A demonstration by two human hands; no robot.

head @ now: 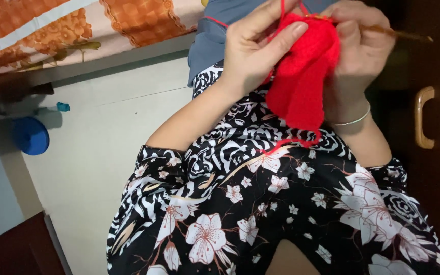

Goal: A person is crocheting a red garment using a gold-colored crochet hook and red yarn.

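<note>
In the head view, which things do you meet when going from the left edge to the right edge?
Blue round lid → left hand → red crocheted piece → right hand → crochet hook → cupboard handle.

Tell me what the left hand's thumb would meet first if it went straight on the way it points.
The left hand has its thumb angled up and right, its tip already against the red crochet piece. Straight on, it would press into that fabric; the right hand lies beyond, though depth is unclear.

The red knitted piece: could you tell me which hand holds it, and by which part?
Both hands hold the red knitted piece near its top edge: left hand pinching its left side, right hand also gripping the thin hook.
</note>
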